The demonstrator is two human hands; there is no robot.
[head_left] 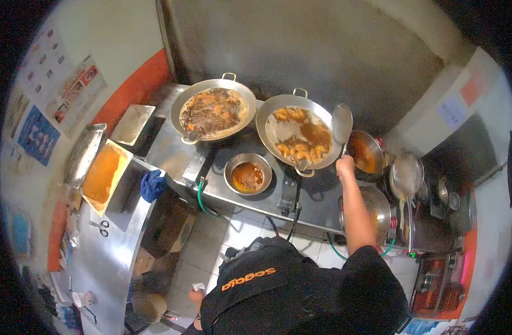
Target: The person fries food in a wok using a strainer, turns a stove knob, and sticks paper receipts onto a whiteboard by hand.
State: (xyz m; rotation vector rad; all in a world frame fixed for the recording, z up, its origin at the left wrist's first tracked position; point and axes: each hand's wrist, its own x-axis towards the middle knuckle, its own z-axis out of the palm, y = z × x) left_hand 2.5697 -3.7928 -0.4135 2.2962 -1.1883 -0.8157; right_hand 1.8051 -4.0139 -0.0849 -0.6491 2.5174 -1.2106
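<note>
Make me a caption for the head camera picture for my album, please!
The right hand grips a skimmer near a wok of golden food in oil, with another full wok alongside.

Moderately bright light is falling from above, glinting on the steel table [112, 254] and leaving the space beneath it in shadow, while fisheye distortion is bending the side walls [127, 33], black vignetting is swallowing the corners, and grain and softness are blurring the wall posters [38, 134].
</note>
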